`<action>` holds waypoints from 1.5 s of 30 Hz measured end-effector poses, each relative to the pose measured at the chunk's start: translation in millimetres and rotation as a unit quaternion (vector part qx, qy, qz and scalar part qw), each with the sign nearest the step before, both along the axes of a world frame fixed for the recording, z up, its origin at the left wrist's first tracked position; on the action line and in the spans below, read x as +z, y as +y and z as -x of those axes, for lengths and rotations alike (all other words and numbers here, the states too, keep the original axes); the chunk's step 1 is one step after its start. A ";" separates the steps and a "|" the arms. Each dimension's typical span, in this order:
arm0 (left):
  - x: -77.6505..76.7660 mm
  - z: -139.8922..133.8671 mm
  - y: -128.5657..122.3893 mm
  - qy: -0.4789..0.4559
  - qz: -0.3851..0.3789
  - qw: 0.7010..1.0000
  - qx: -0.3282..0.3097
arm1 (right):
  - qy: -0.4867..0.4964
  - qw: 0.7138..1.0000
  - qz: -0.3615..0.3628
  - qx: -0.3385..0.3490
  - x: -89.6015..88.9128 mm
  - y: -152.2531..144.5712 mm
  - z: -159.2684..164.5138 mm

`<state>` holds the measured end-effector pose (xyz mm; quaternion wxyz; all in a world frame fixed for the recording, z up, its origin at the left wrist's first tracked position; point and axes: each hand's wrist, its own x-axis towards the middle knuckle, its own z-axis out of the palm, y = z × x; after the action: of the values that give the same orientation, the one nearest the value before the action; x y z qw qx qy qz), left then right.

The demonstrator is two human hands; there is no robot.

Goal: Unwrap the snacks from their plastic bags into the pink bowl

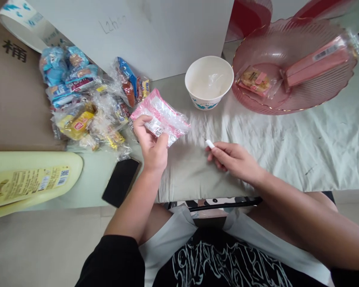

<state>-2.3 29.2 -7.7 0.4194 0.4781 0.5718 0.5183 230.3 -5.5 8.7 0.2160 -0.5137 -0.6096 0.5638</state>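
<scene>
My left hand (153, 149) is closed on a pink and clear plastic packet (164, 115), thumb on top and fingers beneath it. Whatever is inside the packet is hard to make out. Over the cloth to the right, my right hand (235, 159) pinches a small white stick-like piece (210, 144) between thumb and fingers. Beyond the hands stands a white paper tub (208, 93) with a blue pattern, upright; something clear and shiny shows inside. Left of the packet lies a heap of wrapped snacks (80, 119) in blue, yellow and clear wrappers.
A pink ribbed bowl (314, 101) at the right holds a wrapped snack (255, 81) and a long pink packet (318, 61). A phone (121, 181) lies near the front edge, beside a yellow bottle (26, 181). Behind stand a white box (155, 36) and a brown carton (18, 103).
</scene>
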 end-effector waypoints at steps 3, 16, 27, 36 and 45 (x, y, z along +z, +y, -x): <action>-9.1 -4.2 -6.1 0.017 -0.081 0.996 -0.014 | -0.171 0.970 -0.163 -0.065 -1.5 9.2 -15.2; -24.0 -11.6 -15.8 0.198 -0.249 0.943 -0.094 | -0.108 0.900 -0.421 0.039 -12.4 1.4 -10.2; -4.2 17.0 9.3 0.190 -0.168 0.967 0.027 | -0.136 0.876 -0.462 0.022 -21.8 -0.5 -7.5; 1.5 22.5 11.8 0.299 -0.146 0.941 -0.056 | -0.182 0.880 -0.429 -0.098 -15.5 9.3 -25.1; -0.4 25.6 9.4 0.276 -0.188 0.943 -0.002 | -0.169 0.886 -0.420 -0.101 -16.9 11.3 -30.6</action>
<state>-27.9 38.6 -8.1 0.1484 0.6735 0.5564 0.4635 260.9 5.7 -8.2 0.3608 -0.5213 -0.7615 0.1351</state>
